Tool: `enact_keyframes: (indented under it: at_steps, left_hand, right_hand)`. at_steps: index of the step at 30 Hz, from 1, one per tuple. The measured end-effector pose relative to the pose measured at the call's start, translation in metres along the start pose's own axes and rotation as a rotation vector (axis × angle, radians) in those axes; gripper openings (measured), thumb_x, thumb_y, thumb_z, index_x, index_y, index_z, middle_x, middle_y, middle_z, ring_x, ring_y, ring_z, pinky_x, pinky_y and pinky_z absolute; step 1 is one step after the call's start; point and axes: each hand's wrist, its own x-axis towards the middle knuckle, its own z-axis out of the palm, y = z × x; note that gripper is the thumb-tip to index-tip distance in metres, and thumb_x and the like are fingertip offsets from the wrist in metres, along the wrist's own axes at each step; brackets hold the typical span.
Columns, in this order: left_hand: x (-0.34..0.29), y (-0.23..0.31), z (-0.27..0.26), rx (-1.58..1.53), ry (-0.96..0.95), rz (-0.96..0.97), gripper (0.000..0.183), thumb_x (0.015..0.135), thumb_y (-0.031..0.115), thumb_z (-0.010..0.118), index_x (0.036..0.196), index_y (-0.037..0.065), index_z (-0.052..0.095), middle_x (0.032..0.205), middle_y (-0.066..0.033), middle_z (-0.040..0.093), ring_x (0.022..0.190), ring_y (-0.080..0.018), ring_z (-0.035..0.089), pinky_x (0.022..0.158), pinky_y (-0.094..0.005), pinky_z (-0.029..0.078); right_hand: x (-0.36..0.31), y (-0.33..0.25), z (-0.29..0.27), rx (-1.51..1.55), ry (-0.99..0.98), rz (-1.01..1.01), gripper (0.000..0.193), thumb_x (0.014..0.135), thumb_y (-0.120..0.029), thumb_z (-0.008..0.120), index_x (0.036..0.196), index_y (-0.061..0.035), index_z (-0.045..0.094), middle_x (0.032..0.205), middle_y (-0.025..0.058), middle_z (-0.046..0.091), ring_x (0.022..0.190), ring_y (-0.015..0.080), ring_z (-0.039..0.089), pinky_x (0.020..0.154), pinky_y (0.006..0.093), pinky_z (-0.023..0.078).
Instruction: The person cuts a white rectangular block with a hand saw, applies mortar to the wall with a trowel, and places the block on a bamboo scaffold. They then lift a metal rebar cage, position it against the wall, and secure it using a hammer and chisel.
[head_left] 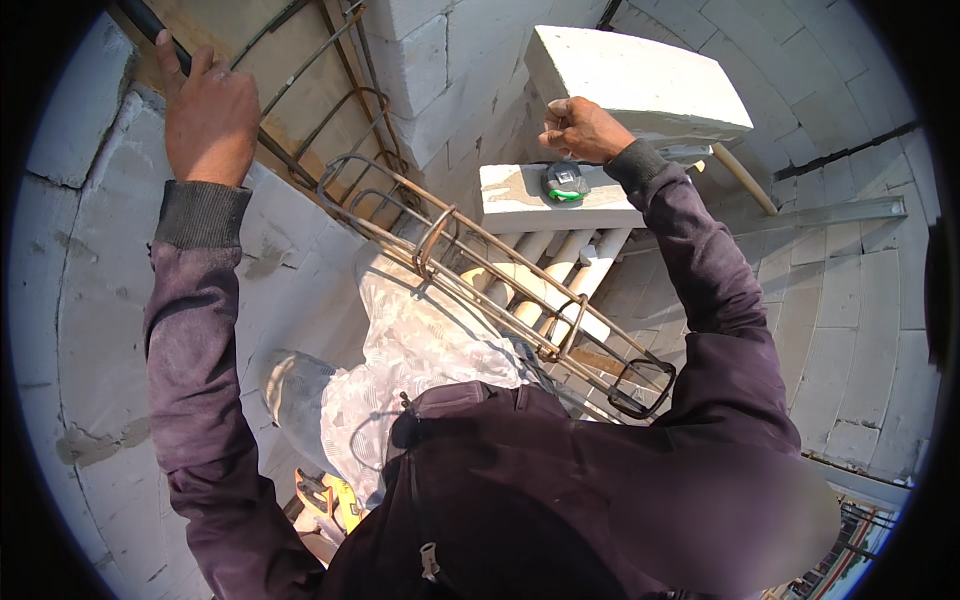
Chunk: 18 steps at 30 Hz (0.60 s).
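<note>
No lettering or numbers legible. Nearest to a label: 1 small pale patch on the face of the dark tape measure point(566, 183) with green trim, set on the white block point(510, 200); any print there too small to make out. Orange-and-yellow tool point(347, 506), lower left: markings, if any, unreadable. Red-and-white strip point(838, 562), lower right rim: too small to tell whether it carries writing.
</note>
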Motion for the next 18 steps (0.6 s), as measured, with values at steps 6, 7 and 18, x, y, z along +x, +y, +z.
enact_keyframes:
  at_steps: [6,7,18]
  left_hand:
    - [0.007,-0.02,0.018,-0.177,0.082,0.031,0.025,0.082,0.018,0.055,0.078,0.009,0.078,0.086,-0.0092,0.073,0.119,-0.0284,0.056,0.123,-0.0585,0.004]
    - [0.009,-0.023,0.02,-0.182,0.112,-0.004,0.026,0.081,0.021,0.056,0.081,0.01,0.079,0.094,-0.0112,0.074,0.13,-0.0327,0.049,0.123,-0.0584,0.005]
    - [-0.099,-0.005,-0.007,-0.496,0.417,-0.162,0.027,0.082,0.037,0.061,0.079,0.012,0.07,0.087,-0.0024,0.063,0.094,-0.022,0.06,0.109,-0.0518,0.035]
  right_hand:
    - [0.001,-0.009,0.01,0.002,0.123,-0.111,0.024,0.095,-0.02,0.063,0.079,-0.0019,0.058,0.063,0.0008,0.053,0.055,0.0087,0.05,0.051,0.027,0.044]
    - [0.007,-0.034,0.009,0.044,0.204,-0.198,0.026,0.095,-0.022,0.064,0.081,-0.0014,0.058,0.068,0.0,0.054,0.06,0.0078,0.05,0.052,0.0266,0.044]
    - [0.172,-0.225,0.053,0.21,0.198,-0.798,0.047,0.106,-0.037,0.042,0.125,0.0008,0.062,0.121,0.013,0.066,0.107,0.0236,0.062,0.096,0.0362,0.048]
